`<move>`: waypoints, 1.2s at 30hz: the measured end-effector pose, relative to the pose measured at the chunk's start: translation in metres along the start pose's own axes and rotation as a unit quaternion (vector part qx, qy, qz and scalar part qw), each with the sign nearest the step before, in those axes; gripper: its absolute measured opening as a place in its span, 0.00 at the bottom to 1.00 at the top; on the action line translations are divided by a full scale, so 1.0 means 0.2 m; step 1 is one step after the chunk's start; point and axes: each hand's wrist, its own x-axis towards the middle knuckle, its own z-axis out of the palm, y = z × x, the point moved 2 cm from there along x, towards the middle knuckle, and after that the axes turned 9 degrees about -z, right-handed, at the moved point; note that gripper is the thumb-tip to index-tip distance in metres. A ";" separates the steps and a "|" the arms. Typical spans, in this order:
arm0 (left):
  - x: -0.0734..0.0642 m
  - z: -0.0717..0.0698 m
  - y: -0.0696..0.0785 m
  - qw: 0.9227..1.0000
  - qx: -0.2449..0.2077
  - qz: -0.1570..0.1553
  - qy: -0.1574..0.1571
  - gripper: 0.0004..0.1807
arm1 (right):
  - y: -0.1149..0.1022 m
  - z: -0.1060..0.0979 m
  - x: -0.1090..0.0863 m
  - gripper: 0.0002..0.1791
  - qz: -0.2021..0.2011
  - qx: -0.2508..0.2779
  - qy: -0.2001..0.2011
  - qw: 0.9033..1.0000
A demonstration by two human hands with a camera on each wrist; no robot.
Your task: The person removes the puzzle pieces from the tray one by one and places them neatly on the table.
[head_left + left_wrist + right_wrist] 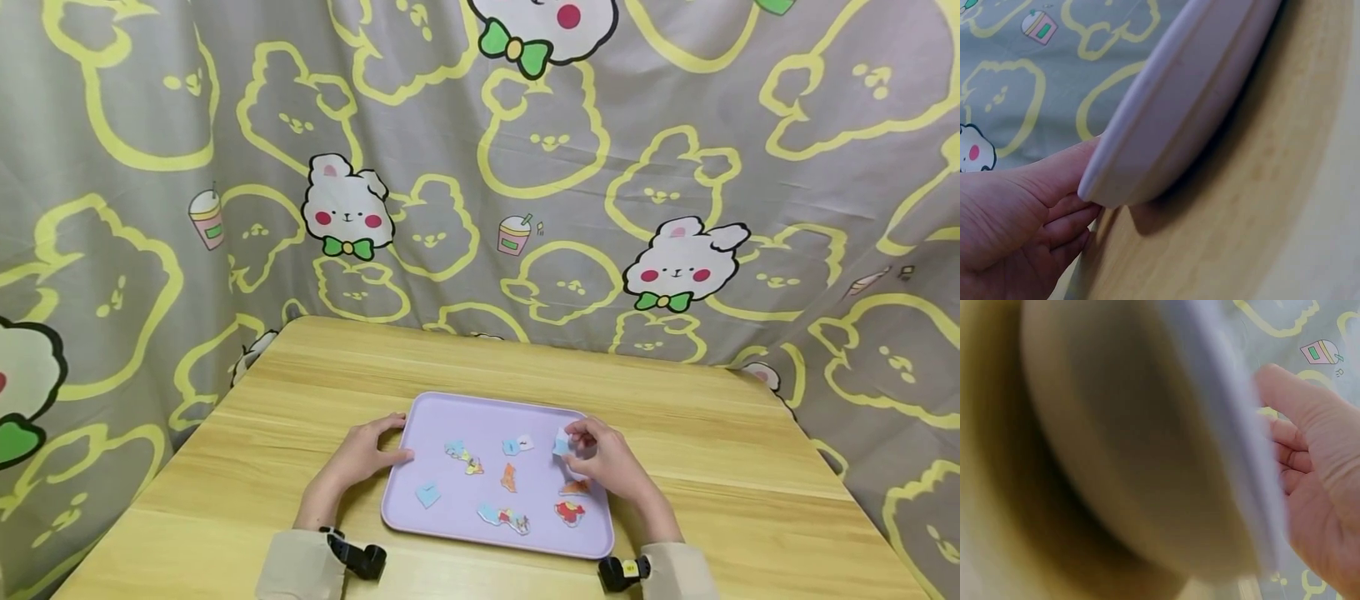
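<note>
A lilac tray [457, 508] lies on the table with several small jigsaw puzzle pieces spread over it. My left hand [363, 454] grips its left rim, thumb over the edge; in the left wrist view the other fingers curl below the tray's rim [1141, 119]. Over the tray's right side, my right hand [611, 460] pinches a white-and-blue puzzle piece [560, 443] between thumb and fingers. Below that hand sit an orange piece [576, 487] and a red one [570, 512]. The tray wall [1147, 444] hides the pinched piece from the right wrist view.
Joined blue-and-yellow pieces [465, 457], a blue-and-white pair [517, 444], an orange piece [509, 478], a plain blue piece [428, 493] and a blue-and-red group [505, 518] lie on the tray. The wooden table [315, 367] meets a patterned curtain [442, 150] behind.
</note>
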 end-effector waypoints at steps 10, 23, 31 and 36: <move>0.00 -0.01 0.00 1.000 -0.003 0.005 -0.001 0.32 | 0.04 -0.05 -0.03 0.19 0.003 -0.004 -0.008 1.000; 0.01 -0.01 0.00 1.000 -0.006 0.005 -0.006 0.33 | 0.11 -0.13 -0.07 0.19 -0.005 -0.029 -0.007 1.000; 0.00 -0.01 0.00 1.000 -0.004 0.002 -0.006 0.32 | 0.14 -0.18 -0.09 0.18 0.003 -0.030 -0.016 0.999; 0.00 -0.01 0.00 1.000 -0.005 0.004 -0.007 0.32 | 0.17 -0.20 -0.11 0.18 0.010 -0.034 -0.017 0.999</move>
